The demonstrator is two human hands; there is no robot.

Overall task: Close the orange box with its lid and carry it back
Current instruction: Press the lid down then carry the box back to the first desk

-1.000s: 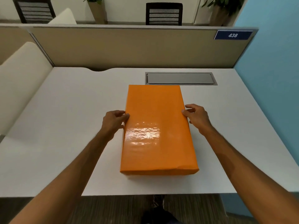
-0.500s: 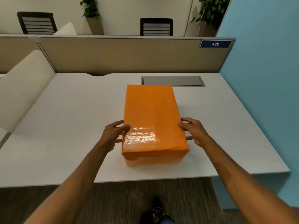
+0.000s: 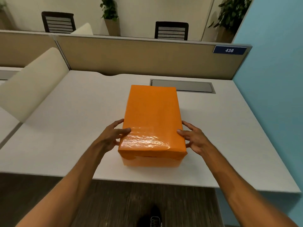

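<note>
The orange box (image 3: 151, 161) stands on the white desk (image 3: 65, 128) near its front edge, with its glossy orange lid (image 3: 152, 117) fitted on top. My left hand (image 3: 111, 136) presses against the lid's left side, thumb on the top edge. On the opposite side, my right hand (image 3: 193, 138) grips the lid's right edge with spread fingers. Both hands hold the box near its front end. The box's far end points at the partition.
A grey cable hatch (image 3: 182, 86) is set into the desk behind the box. A beige partition (image 3: 139, 58) with a blue 438 sign (image 3: 229, 50) closes the back. A blue wall (image 3: 275, 95) stands right. A cream seat back (image 3: 31, 84) is at left. My shoe (image 3: 155, 218) is on the floor.
The view has pulled back from the desk and the box sits nearer its front edge. Both hands have slid toward the box's front end and still clasp its sides.
</note>
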